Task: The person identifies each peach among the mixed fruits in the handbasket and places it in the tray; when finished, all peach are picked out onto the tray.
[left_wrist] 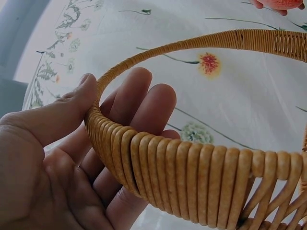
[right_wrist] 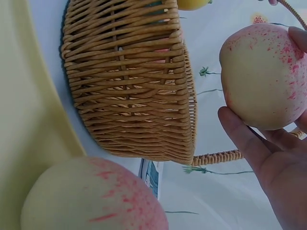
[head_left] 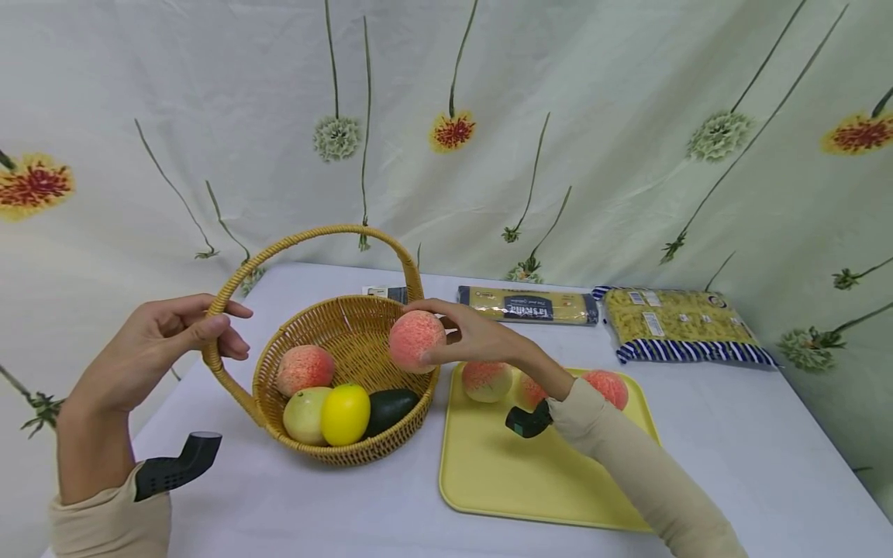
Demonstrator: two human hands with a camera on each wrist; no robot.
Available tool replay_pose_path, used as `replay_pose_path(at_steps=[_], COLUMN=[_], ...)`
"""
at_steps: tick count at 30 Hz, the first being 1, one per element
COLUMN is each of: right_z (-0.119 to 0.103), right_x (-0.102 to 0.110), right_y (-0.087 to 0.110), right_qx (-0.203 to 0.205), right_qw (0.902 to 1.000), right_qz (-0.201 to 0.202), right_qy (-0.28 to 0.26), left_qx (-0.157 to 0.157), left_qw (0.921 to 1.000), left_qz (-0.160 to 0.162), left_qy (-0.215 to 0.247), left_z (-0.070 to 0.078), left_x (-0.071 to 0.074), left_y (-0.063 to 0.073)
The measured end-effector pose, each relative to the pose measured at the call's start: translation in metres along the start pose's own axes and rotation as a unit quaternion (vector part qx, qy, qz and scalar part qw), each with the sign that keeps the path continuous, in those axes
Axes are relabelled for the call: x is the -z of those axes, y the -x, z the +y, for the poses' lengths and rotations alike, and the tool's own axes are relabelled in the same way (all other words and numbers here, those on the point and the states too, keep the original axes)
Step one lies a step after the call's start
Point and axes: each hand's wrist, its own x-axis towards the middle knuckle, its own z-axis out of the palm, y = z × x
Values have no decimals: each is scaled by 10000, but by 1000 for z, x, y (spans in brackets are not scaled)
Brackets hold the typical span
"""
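My left hand (head_left: 170,337) grips the wound handle (left_wrist: 163,163) of a wicker basket (head_left: 342,457) on its left side, thumb on one side and fingers on the other. A pink and cream peach (right_wrist: 264,72) is held by its sides in my right hand (head_left: 474,333), over the basket's right rim. Inside the basket lie another peach (head_left: 305,370), a pale green round fruit (head_left: 305,416), a yellow fruit (head_left: 345,415) and a dark green oval one (head_left: 392,411).
Right of the basket stands a yellow tray (head_left: 516,484) with several peaches (head_left: 486,380), partly hidden by my right forearm. Behind it lie a long pasta packet (head_left: 530,304) and a larger bag of pasta (head_left: 677,322). A flowered cloth (head_left: 600,93) hangs behind the table.
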Motion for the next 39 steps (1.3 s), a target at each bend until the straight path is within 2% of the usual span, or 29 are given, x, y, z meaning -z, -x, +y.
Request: replay_pose_path(at_steps=[5,10,21,26,33,39], right_z=[-1,0,10,13,17,17], right_x=[1,0,-3,-3,-1,-1], right_y=[11,23,48,62,80,91], right_qx=[-41,-40,-127,-284,-559,-718], right_qw=[9999,9997,9993,9989,9984,9972], right_qz=[-64,-53,-21,-49,-63,-96], right_qy=[151,251,-356,-357,9,-158], left_qx=[-89,-49,-85,-94,-133,-84], left_qw=[9999,10000,9999,9998,9998,9999], left_qz=[-62,-22,-63,-78,-74,-47], left_qy=[73,-7,98,134,140,46], left_z=[0,0,-2,-2,-2,-2], left_x=[0,0,1,0,0,0], left_y=[0,0,0,0,-1,-1])
